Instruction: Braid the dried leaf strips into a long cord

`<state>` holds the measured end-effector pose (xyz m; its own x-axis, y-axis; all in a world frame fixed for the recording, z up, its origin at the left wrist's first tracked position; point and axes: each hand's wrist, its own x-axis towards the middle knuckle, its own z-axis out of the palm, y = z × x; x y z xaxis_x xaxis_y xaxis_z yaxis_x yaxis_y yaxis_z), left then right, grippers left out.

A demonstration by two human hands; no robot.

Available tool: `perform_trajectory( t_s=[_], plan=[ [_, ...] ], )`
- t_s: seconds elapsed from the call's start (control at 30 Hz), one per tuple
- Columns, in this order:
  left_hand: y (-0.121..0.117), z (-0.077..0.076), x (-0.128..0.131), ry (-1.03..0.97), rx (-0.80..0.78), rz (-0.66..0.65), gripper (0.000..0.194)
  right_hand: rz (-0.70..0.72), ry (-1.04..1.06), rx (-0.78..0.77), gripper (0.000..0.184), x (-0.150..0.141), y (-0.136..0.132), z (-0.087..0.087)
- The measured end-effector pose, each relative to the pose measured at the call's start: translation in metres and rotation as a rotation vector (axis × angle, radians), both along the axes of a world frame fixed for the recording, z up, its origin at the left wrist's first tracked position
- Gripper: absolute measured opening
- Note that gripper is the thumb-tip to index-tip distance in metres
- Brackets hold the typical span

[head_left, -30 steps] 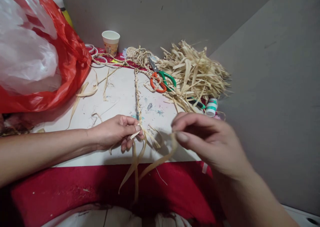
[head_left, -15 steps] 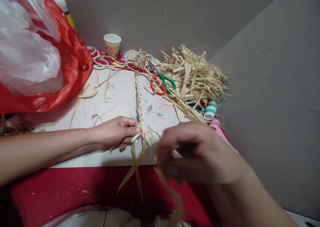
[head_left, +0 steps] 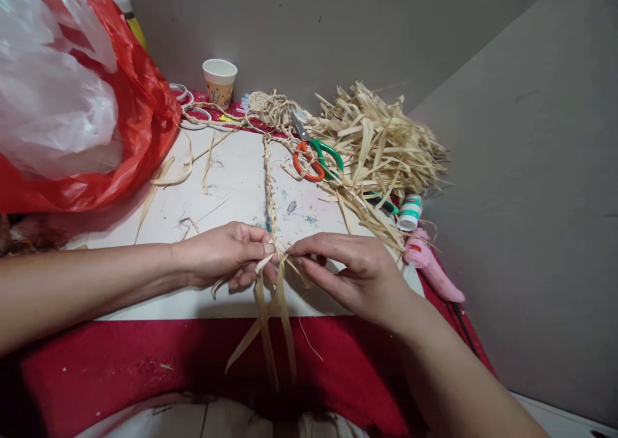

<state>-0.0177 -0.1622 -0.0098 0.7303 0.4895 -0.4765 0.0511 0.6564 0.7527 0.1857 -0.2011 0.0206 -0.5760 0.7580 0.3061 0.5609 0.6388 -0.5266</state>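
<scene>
A thin braided straw cord (head_left: 270, 187) runs down the white board (head_left: 226, 199) toward me. My left hand (head_left: 236, 254) pinches its near end between thumb and forefinger. Loose flat straw strands (head_left: 263, 335) hang from there past the board's front edge. From the right, my right hand (head_left: 347, 267) reaches in with thumb and forefinger closed on a straw strand close to the left fingertips. The other fingers of the right hand are curled and partly hidden.
Scissors (head_left: 309, 161) with orange and green handles lie beside a heap of dry straw (head_left: 381, 142). A pink glue gun (head_left: 437, 270) rests at the right. A paper cup (head_left: 219, 87) stands at the back, and a red plastic bag (head_left: 145, 103) bulges at the left.
My right hand has moved left and away from me, from a blurred spot nearer the camera to the braid's end. The left hand keeps its pinch. The glue gun has come into fuller view.
</scene>
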Motion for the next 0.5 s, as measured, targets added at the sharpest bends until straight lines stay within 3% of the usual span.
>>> perform_trajectory(
  t_s=[0.13, 0.27, 0.4, 0.5],
  plan=[
    [0.000, -0.001, -0.001, -0.028, 0.023, -0.011, 0.015, 0.029, 0.051, 0.041, 0.016, -0.001, 0.003, -0.009],
    [-0.001, 0.000, -0.001, -0.027, 0.003, 0.004, 0.018, -0.007, 0.202, 0.036, 0.020, -0.007, 0.004, -0.006],
    [-0.002, 0.002, 0.001, -0.015, 0.002, 0.046, 0.017, -0.125, 0.441, -0.306, 0.015, -0.016, -0.014, 0.004],
    [-0.002, 0.002, 0.001, 0.010, 0.033, 0.047, 0.018, -0.059, 0.713, -0.666, 0.005, -0.027, -0.040, 0.010]
  ],
)
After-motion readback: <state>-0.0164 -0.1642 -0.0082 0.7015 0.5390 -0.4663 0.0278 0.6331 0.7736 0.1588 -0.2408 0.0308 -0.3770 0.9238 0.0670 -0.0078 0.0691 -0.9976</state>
